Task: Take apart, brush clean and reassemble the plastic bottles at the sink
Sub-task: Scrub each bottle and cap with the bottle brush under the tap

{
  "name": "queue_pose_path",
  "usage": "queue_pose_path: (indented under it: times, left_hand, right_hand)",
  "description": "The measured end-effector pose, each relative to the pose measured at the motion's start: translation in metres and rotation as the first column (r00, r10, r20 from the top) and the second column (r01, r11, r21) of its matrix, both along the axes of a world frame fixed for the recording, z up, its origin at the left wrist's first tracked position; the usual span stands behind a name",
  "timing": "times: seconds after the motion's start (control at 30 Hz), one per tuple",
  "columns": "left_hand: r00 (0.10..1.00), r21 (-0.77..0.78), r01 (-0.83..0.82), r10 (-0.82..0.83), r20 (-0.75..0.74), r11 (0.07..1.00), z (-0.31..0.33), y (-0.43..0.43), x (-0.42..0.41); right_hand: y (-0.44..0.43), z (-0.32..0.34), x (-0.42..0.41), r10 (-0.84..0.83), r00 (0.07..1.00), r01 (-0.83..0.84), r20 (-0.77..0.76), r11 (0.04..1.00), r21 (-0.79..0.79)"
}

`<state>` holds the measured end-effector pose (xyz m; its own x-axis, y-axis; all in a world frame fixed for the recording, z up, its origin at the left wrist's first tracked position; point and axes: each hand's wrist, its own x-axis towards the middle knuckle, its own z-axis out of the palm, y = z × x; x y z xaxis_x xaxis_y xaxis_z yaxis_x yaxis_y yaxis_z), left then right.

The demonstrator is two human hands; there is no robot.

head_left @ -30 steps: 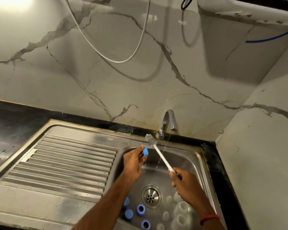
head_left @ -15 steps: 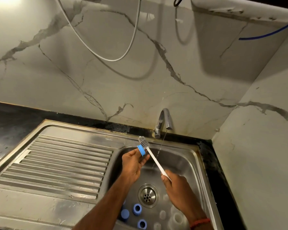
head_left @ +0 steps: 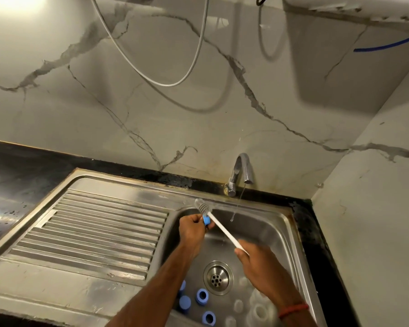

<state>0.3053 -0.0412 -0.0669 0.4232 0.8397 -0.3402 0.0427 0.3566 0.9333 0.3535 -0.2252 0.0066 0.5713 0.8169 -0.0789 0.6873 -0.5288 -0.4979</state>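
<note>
The blue cap point(head_left: 206, 220) is over the sink point(head_left: 291, 232) basin, pinched in the left grip point(head_left: 191, 230), with the bristles of the brush point(head_left: 222, 228) just beyond it. The right grip point(head_left: 257, 263) curls round the white handle's end. Water trickles from the tap point(head_left: 240, 171); loose caps point(head_left: 201, 296) and clear bottles point(head_left: 260, 310) lie by the drain point(head_left: 218, 277).
</note>
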Motion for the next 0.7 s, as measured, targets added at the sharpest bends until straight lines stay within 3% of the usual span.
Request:
queue_pose_path:
  times: [0.27, 0.47, 0.7]
  left_hand:
    - [0.997, -0.114, -0.071, 0.074, 0.017, 0.991, -0.005, 0.017, -0.006]
    - [0.999, 0.040, 0.024, -0.023, -0.032, 0.999, -0.008, 0.003, 0.005]
    - [1.000, -0.050, 0.025, -0.024, 0.005, 0.998, -0.006, 0.011, -0.003]
  right_hand:
    - [-0.009, 0.002, -0.003, -0.003, 0.993, -0.006, -0.114, 0.996, -0.084]
    - [0.017, 0.000, 0.005, -0.014, 1.000, 0.014, 0.011, 0.999, -0.033]
    - [-0.008, 0.013, 0.007, -0.012, 0.989, 0.001, -0.146, 0.997, -0.075]
